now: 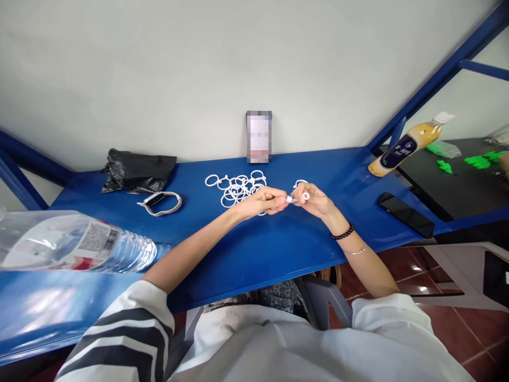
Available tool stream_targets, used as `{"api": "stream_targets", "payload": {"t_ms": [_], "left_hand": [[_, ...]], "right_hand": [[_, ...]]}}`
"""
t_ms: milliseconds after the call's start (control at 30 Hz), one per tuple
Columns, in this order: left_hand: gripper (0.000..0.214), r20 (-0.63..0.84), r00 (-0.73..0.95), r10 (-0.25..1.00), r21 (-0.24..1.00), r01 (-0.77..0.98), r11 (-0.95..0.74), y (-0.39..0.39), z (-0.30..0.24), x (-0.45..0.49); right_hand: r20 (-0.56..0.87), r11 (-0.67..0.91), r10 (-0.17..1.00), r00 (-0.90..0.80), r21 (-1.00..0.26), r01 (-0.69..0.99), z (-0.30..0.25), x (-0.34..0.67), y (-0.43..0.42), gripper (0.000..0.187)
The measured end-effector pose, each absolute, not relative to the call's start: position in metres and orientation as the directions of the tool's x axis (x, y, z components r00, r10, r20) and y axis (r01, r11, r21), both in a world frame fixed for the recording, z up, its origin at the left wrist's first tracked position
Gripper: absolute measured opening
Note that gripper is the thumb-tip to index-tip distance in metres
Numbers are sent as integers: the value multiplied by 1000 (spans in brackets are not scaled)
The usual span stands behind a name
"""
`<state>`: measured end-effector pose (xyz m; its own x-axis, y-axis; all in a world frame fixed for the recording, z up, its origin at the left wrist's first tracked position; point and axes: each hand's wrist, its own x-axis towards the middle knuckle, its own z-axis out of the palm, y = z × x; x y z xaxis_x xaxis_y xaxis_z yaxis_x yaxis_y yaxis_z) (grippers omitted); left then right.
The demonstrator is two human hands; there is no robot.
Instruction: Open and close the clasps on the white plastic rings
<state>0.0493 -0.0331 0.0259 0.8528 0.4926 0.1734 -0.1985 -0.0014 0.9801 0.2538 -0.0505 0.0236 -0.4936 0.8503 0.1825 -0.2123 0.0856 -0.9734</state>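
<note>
My left hand (267,201) and my right hand (314,199) meet above the blue table (278,249), both with fingers pinched on a small white plastic ring piece (296,198) held between them. Just behind my left hand lies a pile of several white plastic rings (237,187). One more white ring (300,183) lies behind my right hand. My right wrist carries a dark bead bracelet and a thin bangle.
A phone (259,136) leans upright against the wall. A white wristband (161,202) and a black bag (137,171) lie to the left. A clear water bottle (75,241) lies at the near left. At right are a dark phone (405,214) and a yellow drink bottle (407,142).
</note>
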Motion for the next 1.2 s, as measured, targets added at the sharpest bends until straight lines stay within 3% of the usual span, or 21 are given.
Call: {"api": "stream_targets", "payload": {"t_ms": [67,133,200,267,333,400,467,633,800,867,967,1067,1200], "left_hand": [[44,157,820,551,987,-104,-126,-30,31,48],[35,147,726,672,941,107,-321,-25,38,44],[28,208,550,809,728,465,-504,-19,46,36],[30,197,357,913,398,822,-407,-12,54,24],[31,99,220,970,159,959,-234,-5,60,9],[31,-28,121,992,23,992,-120,1,61,-5],[29,-113,60,992,-10,998,-61,7,58,-16],[26,-138,19,990,-3,1000,-19,17,49,-27],[15,-112,116,987,78,991,-108,17,62,-25],[15,-59,261,963,242,940,-240,11,71,-20],[11,-25,576,817,631,643,-434,-4,80,-5],[16,14,697,716,782,439,-443,-18,80,12],[28,-42,751,659,893,324,-313,-27,70,27]], "right_hand": [[154,112,897,-413,-986,-125,25,258,-48,44],[161,182,945,-285,-982,50,26,265,-44,39],[218,251,967,-134,-908,336,27,273,-39,35],[280,221,960,-16,-721,657,28,280,-37,30],[304,127,952,34,-491,862,29,284,-37,26],[280,65,960,30,-327,943,29,285,-38,25],[248,45,969,18,-247,968,29,285,-39,27],[317,61,948,26,-263,963,26,287,-37,32],[396,295,915,-82,-515,805,26,279,-37,26],[391,377,909,-144,-624,684,28,270,-41,23],[342,412,911,-230,-768,490,30,256,-49,24],[273,393,897,-348,-852,346,28,247,-54,31],[206,351,869,-450,-898,266,23,245,-53,29]]}}
